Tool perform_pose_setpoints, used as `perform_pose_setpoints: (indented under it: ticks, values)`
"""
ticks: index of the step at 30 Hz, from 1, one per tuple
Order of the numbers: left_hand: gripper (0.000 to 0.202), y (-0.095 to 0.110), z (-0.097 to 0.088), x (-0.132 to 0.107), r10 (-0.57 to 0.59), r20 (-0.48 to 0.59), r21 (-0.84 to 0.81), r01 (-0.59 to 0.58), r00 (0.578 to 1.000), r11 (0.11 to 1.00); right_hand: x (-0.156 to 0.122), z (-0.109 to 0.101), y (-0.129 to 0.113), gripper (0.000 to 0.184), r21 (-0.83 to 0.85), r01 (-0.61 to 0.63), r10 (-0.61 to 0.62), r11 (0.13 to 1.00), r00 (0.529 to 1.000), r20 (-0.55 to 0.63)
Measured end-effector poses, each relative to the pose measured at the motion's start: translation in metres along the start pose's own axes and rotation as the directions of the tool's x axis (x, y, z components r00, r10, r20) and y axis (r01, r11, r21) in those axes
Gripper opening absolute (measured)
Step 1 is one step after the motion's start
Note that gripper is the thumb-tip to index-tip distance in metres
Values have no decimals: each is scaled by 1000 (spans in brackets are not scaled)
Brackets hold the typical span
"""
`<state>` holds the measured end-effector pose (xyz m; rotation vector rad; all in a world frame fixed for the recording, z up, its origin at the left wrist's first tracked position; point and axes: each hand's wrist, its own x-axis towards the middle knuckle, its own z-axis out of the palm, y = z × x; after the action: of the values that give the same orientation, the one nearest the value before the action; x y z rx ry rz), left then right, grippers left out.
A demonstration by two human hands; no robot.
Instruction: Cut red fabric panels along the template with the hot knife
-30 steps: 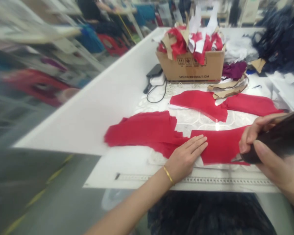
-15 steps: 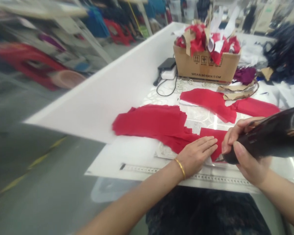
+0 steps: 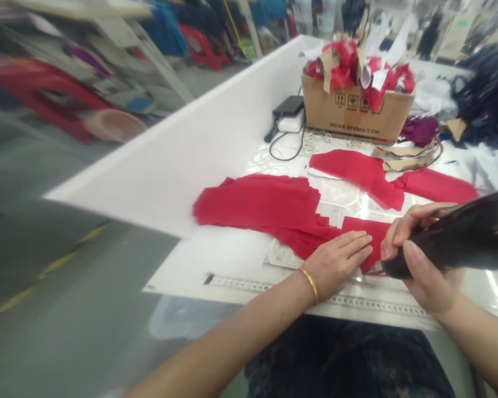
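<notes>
Fingers (image 3: pixel 357 245) of the left hand (image 3: pixel 334 266), straight and nearly together, lie flat on a red cloth panel (image 3: pixel 366 224); farther right, the right hand (image 3: pixel 429 279) wraps its fingers around a dark, glossy tool (image 3: pixel 473 235). A layered red pile (image 3: pixel 261 202) lies left of the smooth, straight-edged panel, both on the near part of the desk (image 3: pixel 224 254).
</notes>
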<state>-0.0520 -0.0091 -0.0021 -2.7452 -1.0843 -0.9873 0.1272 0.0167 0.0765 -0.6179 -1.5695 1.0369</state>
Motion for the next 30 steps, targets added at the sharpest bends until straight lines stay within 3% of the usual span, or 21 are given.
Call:
perform_pose_setpoints:
  ticks: [9, 14, 19, 24, 30]
  values:
    - [40, -1, 2, -2, -5, 3, -3, 5, 1000, 1000, -1, 3, 0, 22, 46, 3, -2, 999, 1000, -18]
    - [44, 0, 0, -4, 41, -83, -2, -41, 996, 999, 0, -10, -12, 15, 38, -32, 32, 999, 999, 14]
    - [33, 2, -4, 0, 79, -110, 3, -79, 991, 997, -1, -18, -13, 13, 101, -25, 28, 995, 999, -25]
    - [28, 2, -4, 1, 94, -102, 9, -93, 990, 996, -4, -15, -9, 15, 123, -3, 8, 992, 999, -41]
    - [38, 0, -6, -2, 93, -56, -7, -94, 994, 996, -5, -26, -17, 21, 173, -26, 40, 985, 996, -82]
